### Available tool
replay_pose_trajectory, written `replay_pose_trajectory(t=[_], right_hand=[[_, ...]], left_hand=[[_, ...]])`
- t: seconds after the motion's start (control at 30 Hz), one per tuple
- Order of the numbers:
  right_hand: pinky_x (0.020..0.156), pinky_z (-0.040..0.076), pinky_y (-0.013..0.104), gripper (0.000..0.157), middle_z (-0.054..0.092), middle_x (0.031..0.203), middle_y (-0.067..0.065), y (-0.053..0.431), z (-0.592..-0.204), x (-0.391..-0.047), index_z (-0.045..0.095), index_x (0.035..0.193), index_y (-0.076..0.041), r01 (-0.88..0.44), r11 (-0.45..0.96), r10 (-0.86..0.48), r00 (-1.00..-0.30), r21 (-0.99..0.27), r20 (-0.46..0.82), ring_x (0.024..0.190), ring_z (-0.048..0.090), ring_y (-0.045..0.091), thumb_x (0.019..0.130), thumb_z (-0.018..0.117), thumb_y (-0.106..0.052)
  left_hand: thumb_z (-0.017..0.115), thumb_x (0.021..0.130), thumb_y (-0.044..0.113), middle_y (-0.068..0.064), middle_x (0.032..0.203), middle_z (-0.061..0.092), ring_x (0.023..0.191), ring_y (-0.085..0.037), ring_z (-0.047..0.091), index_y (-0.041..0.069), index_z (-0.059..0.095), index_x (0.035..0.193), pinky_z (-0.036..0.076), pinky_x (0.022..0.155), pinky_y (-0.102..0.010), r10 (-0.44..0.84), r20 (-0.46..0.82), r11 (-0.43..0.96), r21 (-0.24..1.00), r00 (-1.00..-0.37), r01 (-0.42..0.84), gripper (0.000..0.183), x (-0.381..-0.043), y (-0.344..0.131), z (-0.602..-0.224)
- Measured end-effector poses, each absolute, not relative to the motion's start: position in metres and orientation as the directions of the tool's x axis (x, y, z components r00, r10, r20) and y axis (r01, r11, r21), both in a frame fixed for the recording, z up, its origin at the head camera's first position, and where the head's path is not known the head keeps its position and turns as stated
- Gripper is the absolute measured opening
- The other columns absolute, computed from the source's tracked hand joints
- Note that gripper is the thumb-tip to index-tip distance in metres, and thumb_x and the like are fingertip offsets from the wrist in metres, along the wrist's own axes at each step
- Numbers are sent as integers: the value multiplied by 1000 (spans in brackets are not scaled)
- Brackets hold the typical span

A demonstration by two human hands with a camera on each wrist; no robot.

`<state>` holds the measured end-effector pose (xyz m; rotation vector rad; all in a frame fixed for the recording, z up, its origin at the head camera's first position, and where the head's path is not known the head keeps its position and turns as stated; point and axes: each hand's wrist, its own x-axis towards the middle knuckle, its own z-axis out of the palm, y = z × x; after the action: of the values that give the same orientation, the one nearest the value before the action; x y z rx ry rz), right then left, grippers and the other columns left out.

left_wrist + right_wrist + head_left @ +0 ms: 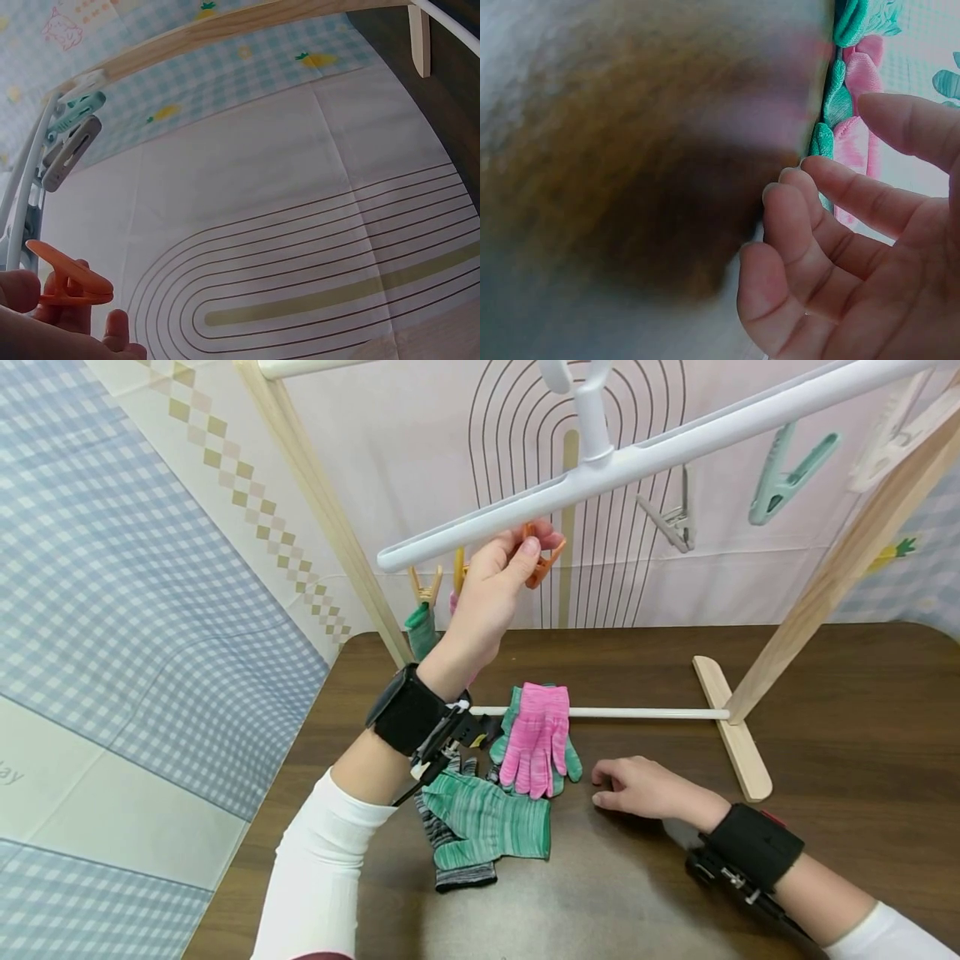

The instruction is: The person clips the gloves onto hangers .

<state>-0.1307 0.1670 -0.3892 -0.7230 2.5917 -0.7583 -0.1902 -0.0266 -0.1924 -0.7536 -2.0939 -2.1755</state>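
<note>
In the head view my left hand (491, 577) is raised just under the white rail (510, 514). Its thumb and fingers pinch an orange clothespin (546, 567), whose jaws look closed in the left wrist view, with no cloth between them. My right hand (648, 789) rests at the tabletop with loosely bent fingers and holds nothing; the right wrist view shows its bare palm. To its left, a pink glove (536, 735) lies over a green one. Nearer me, another green glove (498, 818) covers a black-and-grey glove (467, 875).
A green glove (422, 631) hangs from a wooden clothespin (426, 587) behind my left forearm. Grey (673, 518) and mint (791, 477) clothespins hang farther right. The rack's wooden post (832, 568) and foot (731, 727) stand at right, with a low white crossbar (637, 713).
</note>
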Motion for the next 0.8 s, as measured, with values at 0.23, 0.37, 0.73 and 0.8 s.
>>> replay_pose_trajectory(t=[0.23,0.37,0.73,0.8], right_hand=[[52,35,22,16,48,63,-4,164,-388,-134,59,90,-7,-362,746,-538,-823,-559,-184,56,42,6,82,60,-21],[52,35,23,14,49,65,-4,162,-387,-138,59,87,-8,-375,755,-534,-827,-538,-174,57,42,7,82,60,-22],[50,34,23,13,50,64,-2,159,-387,-153,59,85,-7,-369,752,-516,-845,-546,-139,55,42,8,84,57,-20],[50,34,24,15,50,64,-1,159,-387,-156,60,85,-6,-364,748,-506,-854,-555,-121,55,42,9,84,57,-20]], left_hand=[[35,95,10,-17,119,51,111,-16,49,-5,44,119,39,86,-19,308,369,-95,929,-877,358,30,-189,-27,-194],[36,94,10,-17,119,52,111,-17,49,-5,45,120,39,86,-20,305,379,-88,925,-874,371,31,-190,-27,-196],[37,94,12,-17,117,54,106,-15,51,-3,46,121,40,80,-20,295,395,-65,917,-870,394,31,-190,-29,-198],[38,94,12,-16,117,54,106,-15,51,-3,46,121,40,81,-20,295,388,-60,920,-873,388,32,-190,-29,-198]])
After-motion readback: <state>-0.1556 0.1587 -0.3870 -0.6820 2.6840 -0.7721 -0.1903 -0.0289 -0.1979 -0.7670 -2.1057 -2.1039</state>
